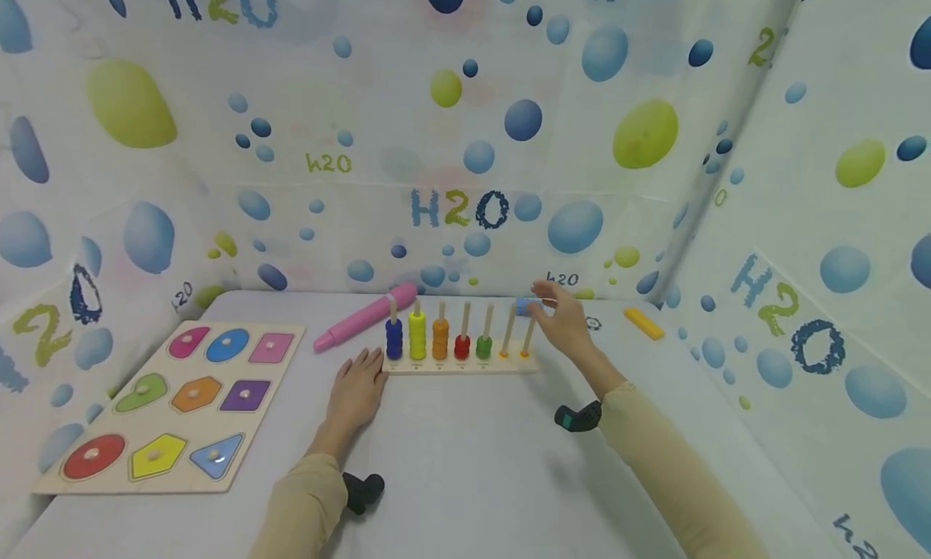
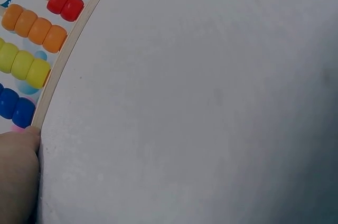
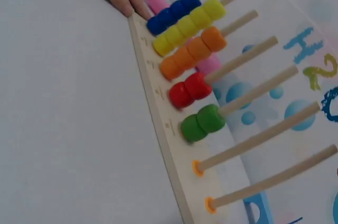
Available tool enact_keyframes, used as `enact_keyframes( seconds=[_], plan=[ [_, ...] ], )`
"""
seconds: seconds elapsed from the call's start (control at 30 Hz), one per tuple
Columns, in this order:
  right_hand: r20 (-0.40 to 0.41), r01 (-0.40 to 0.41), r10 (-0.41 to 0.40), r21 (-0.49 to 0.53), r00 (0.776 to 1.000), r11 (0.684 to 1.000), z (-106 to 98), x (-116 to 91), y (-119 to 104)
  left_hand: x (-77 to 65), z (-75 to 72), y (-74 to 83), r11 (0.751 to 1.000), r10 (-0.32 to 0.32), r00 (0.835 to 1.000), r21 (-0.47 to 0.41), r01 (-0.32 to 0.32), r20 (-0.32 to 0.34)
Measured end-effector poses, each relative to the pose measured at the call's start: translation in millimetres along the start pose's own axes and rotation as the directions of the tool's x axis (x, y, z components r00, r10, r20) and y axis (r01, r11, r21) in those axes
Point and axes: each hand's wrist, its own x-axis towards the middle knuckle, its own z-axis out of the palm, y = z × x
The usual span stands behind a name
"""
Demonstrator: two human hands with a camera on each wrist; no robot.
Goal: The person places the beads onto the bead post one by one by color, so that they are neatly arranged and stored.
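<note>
A wooden bead stacker (image 1: 465, 367) stands on the table, its row of upright pegs rising from a long base. Blue beads (image 1: 393, 339), yellow beads (image 1: 417, 335), orange beads (image 1: 440, 338), two red beads (image 3: 190, 90) and two green beads (image 3: 203, 123) sit on its pegs. The two rightmost pegs (image 3: 264, 135) are bare above small orange rings. My left hand (image 1: 356, 388) rests at the base's left end, fingers extended, thumb at its corner in the left wrist view. My right hand (image 1: 563, 321) hovers by the rightmost peg, thumb and fingers apart.
A shape puzzle board (image 1: 170, 418) with knobbed pieces lies at the left. Behind the stacker lie a pink tube-shaped object (image 1: 364, 318) and a light blue object (image 3: 259, 208). A yellow block (image 1: 643, 323) is at the back right. Patterned curtains (image 1: 465, 139) border the table.
</note>
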Motion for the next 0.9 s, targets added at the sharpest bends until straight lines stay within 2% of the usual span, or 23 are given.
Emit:
enact_keyframes(
  seconds=[0.1,0.3,0.57,0.67,0.77,0.9],
  plan=[
    [-0.021,-0.041,0.041,0.003,0.999,0.999,-3.4,-8.5,8.7,-2.2,-4.7,-6.3,1.0,-0.009,1.0,0.007,0.009,0.004],
    [0.006,-0.077,0.077,-0.025,0.997,0.997,-3.8,-28.8,27.9,-10.3,-12.6,-18.6,0.999,-0.049,0.999,0.011,0.049,0.021],
    [0.023,-0.116,0.118,-0.057,0.993,0.992,-17.8,-58.8,52.8,-5.5,-5.5,-17.7,0.999,-0.034,0.999,0.008,0.034,0.02],
    [0.064,-0.118,0.123,-0.074,0.99,0.99,-23.3,-64.9,58.9,-0.3,-2.9,-13.8,1.0,-0.026,0.998,0.018,0.026,0.049],
    [0.14,-0.112,0.126,-0.105,0.982,0.988,-28.0,-66.8,60.5,4.6,-4.5,-11.4,1.0,-0.001,0.995,0.021,-0.001,0.095],
    [0.289,-0.07,0.128,-0.204,0.949,0.976,-35.0,-64.7,55.6,6.8,-16.2,-12.5,0.998,0.05,0.985,0.019,-0.054,0.162]
  ],
)
